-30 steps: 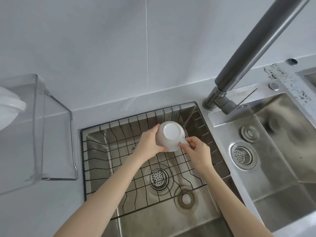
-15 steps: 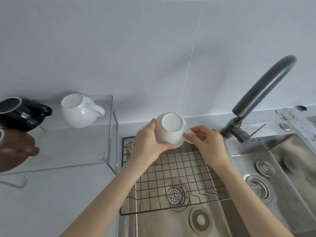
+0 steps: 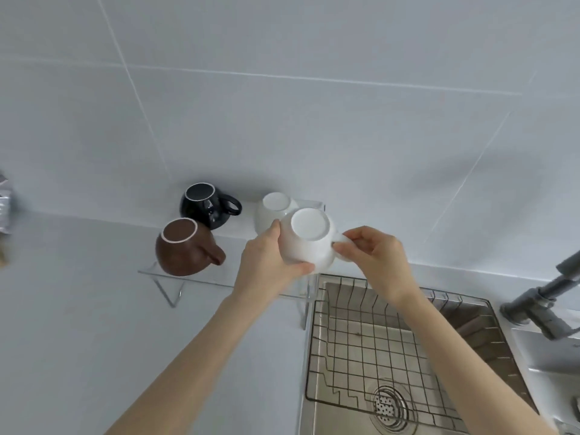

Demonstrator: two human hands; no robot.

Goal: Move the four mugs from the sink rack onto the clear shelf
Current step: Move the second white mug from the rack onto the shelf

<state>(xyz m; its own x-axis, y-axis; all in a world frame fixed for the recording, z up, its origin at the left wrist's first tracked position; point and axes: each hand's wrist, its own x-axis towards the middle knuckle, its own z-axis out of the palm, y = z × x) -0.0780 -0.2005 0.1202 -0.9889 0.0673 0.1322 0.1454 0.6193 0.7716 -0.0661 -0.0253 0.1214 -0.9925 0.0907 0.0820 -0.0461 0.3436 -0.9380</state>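
Observation:
I hold a white mug upside down in the air, over the right end of the clear shelf. My left hand wraps its body from the left, and my right hand pinches its handle. On the shelf, all bottom up, stand a brown mug, a black mug and another white mug, the last partly hidden behind the held one. The wire sink rack below right holds no mugs.
A grey faucet rises at the right edge beside the steel sink. The sink drain shows through the rack. A tiled wall stands behind the shelf. Some packaging sits at the far left edge.
Both hands have lifted the white mug up out of the sink rack and carried it left to the shelf. My view has swung left, bringing all three shelved mugs into sight.

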